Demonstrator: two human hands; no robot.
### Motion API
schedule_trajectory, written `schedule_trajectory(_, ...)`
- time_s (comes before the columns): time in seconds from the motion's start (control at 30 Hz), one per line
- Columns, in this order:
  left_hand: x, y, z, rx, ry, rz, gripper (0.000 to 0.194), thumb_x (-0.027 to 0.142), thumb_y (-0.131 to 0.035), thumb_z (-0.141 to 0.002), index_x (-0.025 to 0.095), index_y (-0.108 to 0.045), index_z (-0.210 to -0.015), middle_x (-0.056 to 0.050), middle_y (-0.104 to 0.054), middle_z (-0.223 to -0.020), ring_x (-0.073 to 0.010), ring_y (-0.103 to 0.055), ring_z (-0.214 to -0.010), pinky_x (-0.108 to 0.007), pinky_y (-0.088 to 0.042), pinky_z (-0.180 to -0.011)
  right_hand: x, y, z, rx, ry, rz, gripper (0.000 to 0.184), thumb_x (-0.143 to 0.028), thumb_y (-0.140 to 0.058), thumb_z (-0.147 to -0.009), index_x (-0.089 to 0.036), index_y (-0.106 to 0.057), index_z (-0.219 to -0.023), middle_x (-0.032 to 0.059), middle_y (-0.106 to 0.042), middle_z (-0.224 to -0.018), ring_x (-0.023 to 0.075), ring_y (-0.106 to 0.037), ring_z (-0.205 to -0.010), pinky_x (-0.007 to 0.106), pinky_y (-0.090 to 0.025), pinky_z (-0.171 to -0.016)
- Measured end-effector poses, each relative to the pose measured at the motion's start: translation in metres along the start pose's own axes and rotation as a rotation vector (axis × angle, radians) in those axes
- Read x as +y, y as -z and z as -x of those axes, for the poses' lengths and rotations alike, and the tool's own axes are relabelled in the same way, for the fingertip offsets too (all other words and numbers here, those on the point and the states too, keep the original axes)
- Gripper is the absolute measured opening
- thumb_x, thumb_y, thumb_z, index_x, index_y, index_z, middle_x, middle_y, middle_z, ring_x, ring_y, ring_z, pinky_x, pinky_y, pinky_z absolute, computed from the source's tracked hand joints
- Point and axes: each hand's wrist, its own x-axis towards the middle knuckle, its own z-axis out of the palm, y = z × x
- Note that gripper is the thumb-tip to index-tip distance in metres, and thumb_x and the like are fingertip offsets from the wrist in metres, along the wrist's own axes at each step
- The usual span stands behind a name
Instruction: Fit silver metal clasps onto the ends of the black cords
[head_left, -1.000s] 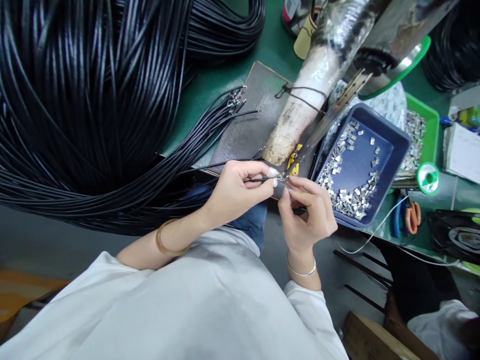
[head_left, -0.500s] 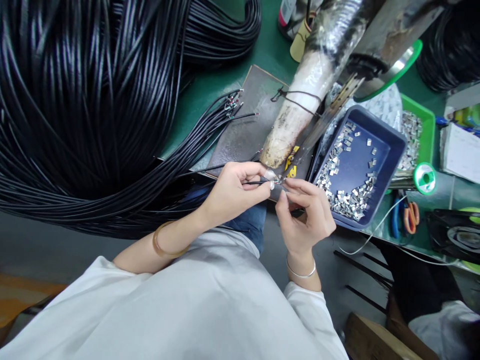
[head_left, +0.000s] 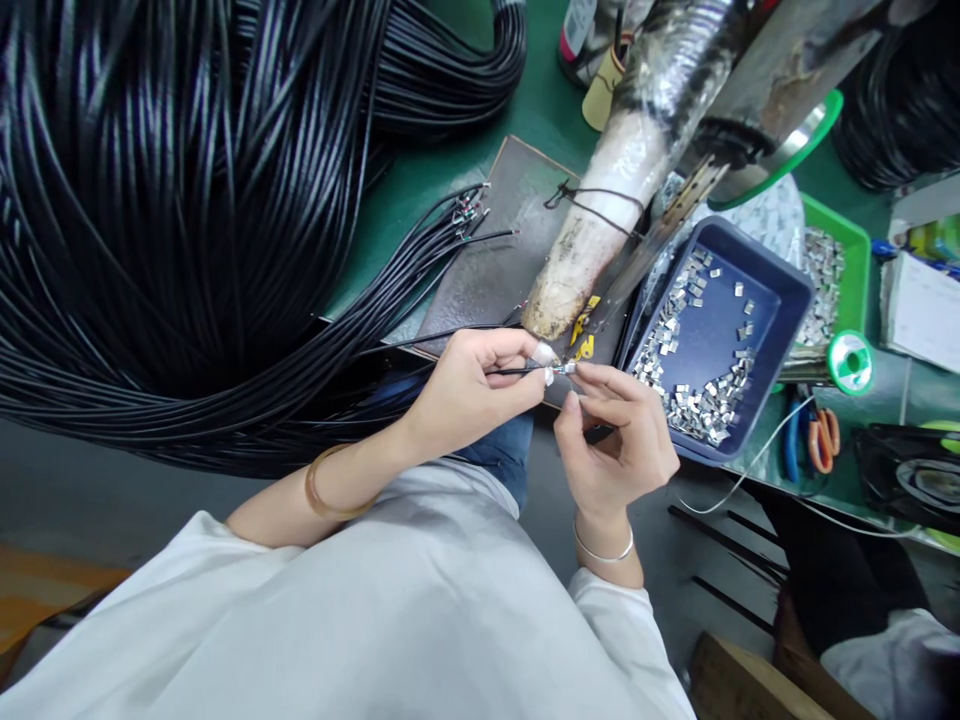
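Between my left hand's (head_left: 476,385) thumb and fingers is a thin black cable (head_left: 510,372), pinched close to its end. A small silvery metal connector (head_left: 568,368) sits at that end, just beyond my left fingertips. My right hand (head_left: 619,425) is beside it, the index fingertip at the connector's edge and the thumb a little lower, apart from it. Above my fingers is the tip of a soldering stand, made of a white wrapped tube (head_left: 592,230) and a slim metal guide (head_left: 645,250). Whether the connector is joined to the wires is too small to tell.
A blue tray (head_left: 780,330) of loose metal connectors stands right of my hands, a green tray (head_left: 855,235) behind it. A large bundle of black cables (head_left: 180,200) fills the left. Orange-handled pliers (head_left: 823,440) and a solder spool (head_left: 851,358) lie at the right.
My right hand has shifted slightly right and down, with its fingers drawn back from the cable end. The metal connector shows more plainly now. My left hand stays almost in place.
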Motion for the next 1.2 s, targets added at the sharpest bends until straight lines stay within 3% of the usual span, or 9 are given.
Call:
schedule_trajectory(0.4,0.0005,-0.0008,0.0024,0.015,-0.074,-0.048,0.007,0.018,-0.067,-0.075,0.011,-0.066,-0.075,0.005,-0.046,-0.057,-0.0022,-0.027,-0.048,-0.015,-0.023,-0.042,0.0017,-0.0024,-0.0015,0.008,0.000,0.050,0.021,-0.004,-0.072,-0.077,-0.020,-0.067,-0.091,0.0031,-0.072,-0.101,0.0119,-0.071,-0.086,0.020,-0.060,-0.063)
schedule_trajectory(0.6,0.0003,-0.0005,0.0019,0.014,-0.046,-0.018,0.007,0.018,-0.068,-0.074,0.012,-0.068,-0.076,0.004,-0.051,-0.059,-0.0026,-0.030,-0.047,-0.016,-0.026,-0.043,-0.0005,-0.0023,-0.0001,0.026,-0.008,0.037,0.019,-0.006,-0.071,-0.077,-0.020,-0.065,-0.089,0.0030,-0.072,-0.101,0.0127,-0.072,-0.086,0.024,-0.063,-0.069)
schedule_trajectory(0.77,-0.0016,0.0001,0.0017,0.005,-0.020,-0.015,0.005,0.016,-0.067,-0.073,0.012,-0.069,-0.075,0.005,-0.051,-0.057,-0.0030,-0.032,-0.047,-0.017,-0.028,-0.043,-0.0003,-0.0030,0.0023,0.018,-0.025,0.004,0.018,-0.006,-0.070,-0.078,-0.018,-0.061,-0.088,0.0043,-0.073,-0.100,0.0118,-0.071,-0.084,0.020,-0.060,-0.061)
schedule_trajectory(0.93,-0.0026,0.0010,0.0046,0.006,-0.127,-0.122,0.011,0.018,-0.065,-0.079,0.011,-0.073,-0.078,0.001,-0.061,-0.063,-0.0037,-0.039,-0.050,-0.017,-0.031,-0.046,0.0018,-0.0047,0.0005,0.031,-0.019,0.026,0.020,-0.004,-0.072,-0.076,-0.018,-0.065,-0.088,0.0034,-0.073,-0.097,0.0114,-0.071,-0.086,0.018,-0.058,-0.061)
schedule_trajectory(1.2,-0.0060,0.0020,0.0049,0.058,-0.270,-0.246,0.014,0.017,-0.065,-0.080,0.012,-0.076,-0.085,-0.004,-0.070,-0.075,-0.0057,-0.048,-0.056,-0.016,-0.035,-0.048,-0.0005,-0.0060,-0.0022,0.063,0.016,0.055,0.024,-0.002,-0.074,-0.074,-0.019,-0.068,-0.090,0.0024,-0.073,-0.099,0.0127,-0.071,-0.089,0.025,-0.064,-0.075)
